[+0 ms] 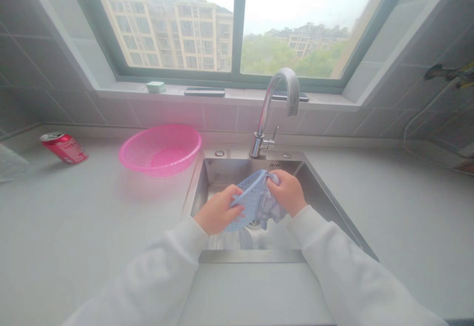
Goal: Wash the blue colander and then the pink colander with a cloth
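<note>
Over the steel sink [207, 178] my left hand [217, 210] grips the rim of a small pale-blue perforated basket [249, 198], tilted on its side. My right hand [289, 191] is closed on a light cloth [272, 210] that is pressed against the inside of the basket. Both hands hang above the drain, below the curved chrome tap [276, 103]. No water runs from the spout. White sleeves cover both my arms.
A pink perforated basket [161, 149] sits on the grey counter left of the sink. A red can [64, 147] lies on its side at the far left. On the windowsill are a green soap-like block [155, 87] and two dark flat objects [204, 91].
</note>
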Demonstrator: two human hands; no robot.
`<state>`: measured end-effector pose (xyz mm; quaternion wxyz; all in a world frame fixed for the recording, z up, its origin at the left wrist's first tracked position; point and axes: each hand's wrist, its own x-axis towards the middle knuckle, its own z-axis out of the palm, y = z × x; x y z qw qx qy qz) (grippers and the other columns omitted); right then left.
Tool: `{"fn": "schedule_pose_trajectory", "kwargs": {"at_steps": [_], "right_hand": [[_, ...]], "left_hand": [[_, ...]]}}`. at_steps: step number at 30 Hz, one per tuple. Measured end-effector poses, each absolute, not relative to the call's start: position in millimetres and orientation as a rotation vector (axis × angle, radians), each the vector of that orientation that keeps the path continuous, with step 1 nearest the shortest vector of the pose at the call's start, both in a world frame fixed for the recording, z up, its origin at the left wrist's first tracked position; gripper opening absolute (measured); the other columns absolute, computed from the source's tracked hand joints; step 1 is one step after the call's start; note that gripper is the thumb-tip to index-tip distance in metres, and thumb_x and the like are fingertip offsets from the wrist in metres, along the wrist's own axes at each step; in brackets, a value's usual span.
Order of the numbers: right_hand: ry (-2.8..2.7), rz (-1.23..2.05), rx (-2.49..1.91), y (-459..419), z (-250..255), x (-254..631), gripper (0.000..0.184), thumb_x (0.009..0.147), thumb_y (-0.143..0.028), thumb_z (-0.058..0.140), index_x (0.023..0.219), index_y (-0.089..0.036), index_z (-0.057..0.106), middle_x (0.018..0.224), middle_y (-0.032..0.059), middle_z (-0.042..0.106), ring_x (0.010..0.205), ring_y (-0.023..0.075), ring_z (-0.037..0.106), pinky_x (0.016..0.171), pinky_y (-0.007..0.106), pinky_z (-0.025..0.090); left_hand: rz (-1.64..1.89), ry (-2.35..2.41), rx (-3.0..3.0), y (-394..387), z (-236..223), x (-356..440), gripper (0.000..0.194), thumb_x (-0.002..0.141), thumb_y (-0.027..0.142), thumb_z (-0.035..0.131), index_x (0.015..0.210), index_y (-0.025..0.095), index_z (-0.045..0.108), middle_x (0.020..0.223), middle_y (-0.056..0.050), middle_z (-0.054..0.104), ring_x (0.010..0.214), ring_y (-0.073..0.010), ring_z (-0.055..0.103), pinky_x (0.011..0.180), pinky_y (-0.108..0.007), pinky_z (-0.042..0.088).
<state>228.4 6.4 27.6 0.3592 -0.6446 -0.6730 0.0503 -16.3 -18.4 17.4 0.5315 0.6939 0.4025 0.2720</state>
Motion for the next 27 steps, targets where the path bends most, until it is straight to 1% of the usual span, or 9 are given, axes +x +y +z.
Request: {"fn": "schedule_pose_trajectory", "kwargs": {"at_steps": [3, 6, 8, 11, 15, 17, 20, 22, 27], "right_hand": [[-1.718, 0.177, -1.663, 6, 26, 229, 0.026, 0.083, -0.037, 0.054, 0.089, -0.022, 0.074, 0.091, 0.0051, 0.076, 0.085, 0.0241, 0.069, 0.075, 0.035, 0.049], [-1.714, 0.192, -1.643, 3, 26, 227, 0.026, 0.081, -0.038, 0.054, 0.089, -0.022, 0.073, 0.09, 0.0055, 0.075, 0.084, 0.0244, 0.068, 0.076, 0.036, 0.049], [-1.714, 0.191, -1.619, 1, 26, 225, 0.026, 0.08, -0.038, 0.055, 0.09, -0.022, 0.073, 0.089, 0.0053, 0.075, 0.084, 0.0245, 0.068, 0.077, 0.036, 0.049], [-1.735, 0.174, -1.56, -3, 28, 223, 0.025, 0.08, -0.037, 0.055, 0.089, -0.022, 0.073, 0.087, 0.0047, 0.073, 0.083, 0.0236, 0.067, 0.077, 0.036, 0.049], [-1.797, 0.13, -1.456, -7, 30, 218, 0.022, 0.08, -0.033, 0.054, 0.087, -0.021, 0.072, 0.084, 0.0043, 0.071, 0.081, 0.022, 0.066, 0.075, 0.034, 0.048], [-1.853, 0.109, -1.389, -10, 30, 214, 0.02, 0.081, -0.03, 0.055, 0.086, -0.021, 0.072, 0.081, 0.004, 0.07, 0.079, 0.0209, 0.066, 0.073, 0.032, 0.048], [-1.945, 0.068, -1.298, -17, 28, 205, 0.017, 0.082, -0.028, 0.057, 0.085, -0.021, 0.072, 0.079, 0.0037, 0.07, 0.077, 0.0197, 0.065, 0.072, 0.031, 0.048], [-2.005, 0.034, -1.253, -22, 26, 199, 0.016, 0.082, -0.029, 0.059, 0.087, -0.021, 0.072, 0.081, 0.004, 0.071, 0.078, 0.02, 0.066, 0.073, 0.031, 0.048], [-1.933, 0.098, -1.356, -13, 24, 207, 0.02, 0.083, -0.03, 0.057, 0.091, -0.022, 0.073, 0.086, 0.0045, 0.073, 0.083, 0.0218, 0.068, 0.077, 0.033, 0.049]], "left_hand": [[0.638, 0.918, 1.658, -18, 20, -18, 0.024, 0.086, 0.027, 0.058, 0.108, 0.023, 0.05, 0.08, 0.0, 0.071, 0.073, -0.0204, 0.071, 0.065, -0.031, 0.053], [0.576, 0.907, 1.672, -17, 25, -20, 0.025, 0.085, 0.024, 0.056, 0.108, 0.023, 0.048, 0.078, 0.002, 0.068, 0.069, -0.0177, 0.066, 0.064, -0.029, 0.048], [0.546, 0.933, 1.719, -15, 27, -21, 0.021, 0.084, 0.021, 0.055, 0.103, 0.023, 0.048, 0.074, 0.004, 0.063, 0.067, -0.0159, 0.061, 0.063, -0.028, 0.045], [0.577, 1.015, 1.9, -13, 29, -22, 0.012, 0.08, 0.018, 0.054, 0.088, 0.022, 0.046, 0.072, 0.005, 0.054, 0.068, -0.0148, 0.053, 0.065, -0.028, 0.04], [0.627, 1.132, 2.034, -14, 32, -19, 0.018, 0.076, 0.017, 0.058, 0.08, 0.022, 0.041, 0.07, 0.006, 0.049, 0.067, -0.0145, 0.047, 0.064, -0.028, 0.033], [0.652, 1.24, 2.013, -15, 33, -16, 0.021, 0.076, 0.022, 0.061, 0.079, 0.023, 0.04, 0.066, 0.007, 0.047, 0.063, -0.014, 0.045, 0.061, -0.027, 0.03], [0.683, 1.391, 1.96, -17, 33, -13, 0.034, 0.077, 0.038, 0.07, 0.076, 0.023, 0.039, 0.063, 0.007, 0.045, 0.061, -0.0138, 0.043, 0.06, -0.027, 0.028], [0.695, 1.446, 1.95, -16, 33, -13, 0.041, 0.076, 0.046, 0.073, 0.073, 0.023, 0.039, 0.06, 0.008, 0.043, 0.06, -0.0136, 0.042, 0.06, -0.027, 0.027], [0.713, 1.457, 1.975, -16, 36, -15, 0.037, 0.078, 0.042, 0.072, 0.071, 0.023, 0.04, 0.058, 0.009, 0.042, 0.058, -0.013, 0.041, 0.059, -0.027, 0.027]]}}
